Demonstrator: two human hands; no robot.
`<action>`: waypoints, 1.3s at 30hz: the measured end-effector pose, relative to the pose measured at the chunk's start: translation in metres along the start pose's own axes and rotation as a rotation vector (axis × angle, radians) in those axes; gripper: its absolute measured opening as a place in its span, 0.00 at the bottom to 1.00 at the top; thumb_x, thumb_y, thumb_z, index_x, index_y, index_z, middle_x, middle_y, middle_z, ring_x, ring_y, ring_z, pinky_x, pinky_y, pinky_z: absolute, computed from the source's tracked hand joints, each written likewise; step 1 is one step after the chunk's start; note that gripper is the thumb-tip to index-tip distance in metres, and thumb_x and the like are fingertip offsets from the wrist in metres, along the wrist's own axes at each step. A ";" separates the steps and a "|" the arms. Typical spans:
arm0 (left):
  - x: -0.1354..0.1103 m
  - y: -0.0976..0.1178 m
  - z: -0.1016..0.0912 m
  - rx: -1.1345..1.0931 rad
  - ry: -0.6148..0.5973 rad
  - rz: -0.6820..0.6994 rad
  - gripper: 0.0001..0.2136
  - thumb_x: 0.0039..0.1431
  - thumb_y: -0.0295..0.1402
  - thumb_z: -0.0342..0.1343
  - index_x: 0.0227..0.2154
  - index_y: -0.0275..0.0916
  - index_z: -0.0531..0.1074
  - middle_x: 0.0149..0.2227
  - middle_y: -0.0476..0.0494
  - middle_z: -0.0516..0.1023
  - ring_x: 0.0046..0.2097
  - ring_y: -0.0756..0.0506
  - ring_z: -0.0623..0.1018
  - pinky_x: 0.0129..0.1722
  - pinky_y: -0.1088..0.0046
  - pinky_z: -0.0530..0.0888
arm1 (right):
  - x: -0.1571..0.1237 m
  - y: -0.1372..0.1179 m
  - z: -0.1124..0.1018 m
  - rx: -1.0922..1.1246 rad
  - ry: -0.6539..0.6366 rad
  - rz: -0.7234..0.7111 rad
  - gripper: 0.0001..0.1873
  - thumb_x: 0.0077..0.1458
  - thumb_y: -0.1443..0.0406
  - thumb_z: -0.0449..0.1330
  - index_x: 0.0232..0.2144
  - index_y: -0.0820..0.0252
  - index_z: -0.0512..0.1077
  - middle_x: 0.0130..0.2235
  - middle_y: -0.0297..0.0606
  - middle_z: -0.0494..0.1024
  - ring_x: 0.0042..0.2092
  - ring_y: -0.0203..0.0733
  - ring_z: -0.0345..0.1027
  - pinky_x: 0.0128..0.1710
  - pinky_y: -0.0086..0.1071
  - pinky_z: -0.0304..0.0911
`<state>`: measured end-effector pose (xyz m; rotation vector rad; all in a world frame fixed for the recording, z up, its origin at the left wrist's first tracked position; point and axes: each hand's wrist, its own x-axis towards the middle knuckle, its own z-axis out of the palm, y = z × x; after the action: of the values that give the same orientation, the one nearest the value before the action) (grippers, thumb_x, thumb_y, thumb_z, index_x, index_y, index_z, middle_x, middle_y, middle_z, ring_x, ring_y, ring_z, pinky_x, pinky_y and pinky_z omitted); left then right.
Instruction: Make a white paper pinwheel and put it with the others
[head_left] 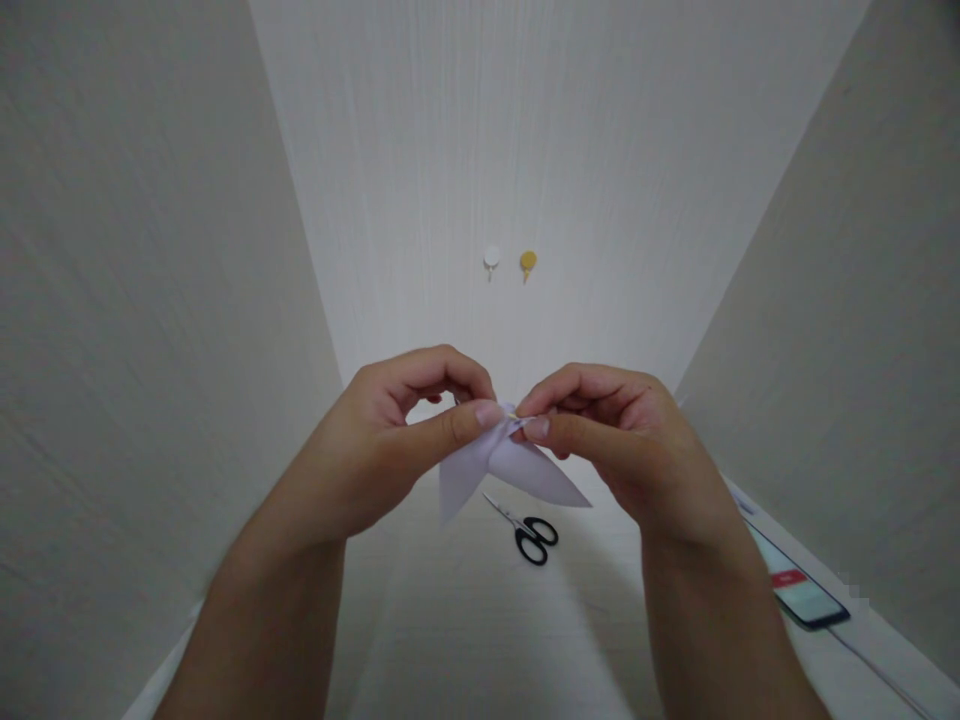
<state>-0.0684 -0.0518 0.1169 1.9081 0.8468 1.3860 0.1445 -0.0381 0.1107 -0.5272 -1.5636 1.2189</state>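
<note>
Softly lilac-white paper (531, 472), sharply pointed

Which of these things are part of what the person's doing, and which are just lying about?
Part of the job:
pale paper, pinched by the left hand and right hand
scissors, perhaps: near the hands but untouched

Seemingly just about:
phone and cable, off to the right
white hook and yellow hook, on the wall
</note>
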 end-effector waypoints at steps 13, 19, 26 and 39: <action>-0.001 0.006 0.003 0.005 0.062 0.009 0.02 0.57 0.29 0.70 0.31 0.44 0.84 0.31 0.51 0.83 0.34 0.49 0.79 0.35 0.75 0.74 | 0.002 0.001 -0.001 -0.048 0.012 0.005 0.03 0.51 0.69 0.74 0.30 0.57 0.85 0.28 0.34 0.84 0.31 0.36 0.75 0.30 0.28 0.70; -0.002 0.008 0.004 0.046 0.082 0.031 0.03 0.58 0.27 0.66 0.30 0.42 0.83 0.32 0.48 0.83 0.36 0.47 0.80 0.37 0.73 0.75 | 0.001 0.000 0.000 -0.031 0.011 0.006 0.03 0.51 0.70 0.74 0.30 0.57 0.85 0.28 0.34 0.84 0.30 0.36 0.75 0.30 0.29 0.70; -0.001 0.008 0.004 0.054 0.073 0.041 0.08 0.59 0.23 0.62 0.30 0.43 0.82 0.32 0.51 0.83 0.36 0.48 0.79 0.38 0.74 0.74 | 0.002 -0.001 0.001 -0.043 0.016 0.008 0.03 0.50 0.69 0.74 0.29 0.57 0.85 0.28 0.34 0.83 0.30 0.36 0.73 0.30 0.29 0.69; -0.003 0.009 0.003 0.077 0.064 0.012 0.05 0.57 0.26 0.65 0.29 0.43 0.83 0.31 0.49 0.83 0.36 0.47 0.79 0.37 0.71 0.74 | 0.002 -0.001 0.002 -0.068 0.032 0.008 0.03 0.50 0.68 0.74 0.29 0.57 0.84 0.27 0.34 0.82 0.29 0.36 0.73 0.28 0.30 0.67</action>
<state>-0.0645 -0.0596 0.1215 1.9378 0.9335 1.4479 0.1425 -0.0375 0.1127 -0.5951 -1.5815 1.1614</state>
